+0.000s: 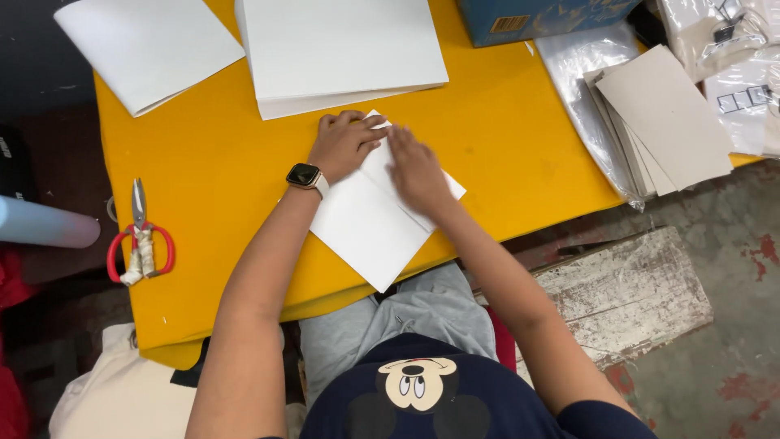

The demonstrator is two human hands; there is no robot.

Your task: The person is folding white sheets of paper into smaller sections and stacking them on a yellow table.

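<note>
A white sheet of paper, partly folded, lies on the yellow table in front of me. My left hand, with a watch on the wrist, presses flat on the sheet's far corner. My right hand lies flat on the folded flap beside it, fingers together, slightly blurred. Neither hand grips anything.
A stack of white sheets lies just beyond my hands, another at the far left. Red-handled scissors rest at the left edge. Grey cardboard pieces on clear plastic lie at right, a blue box behind.
</note>
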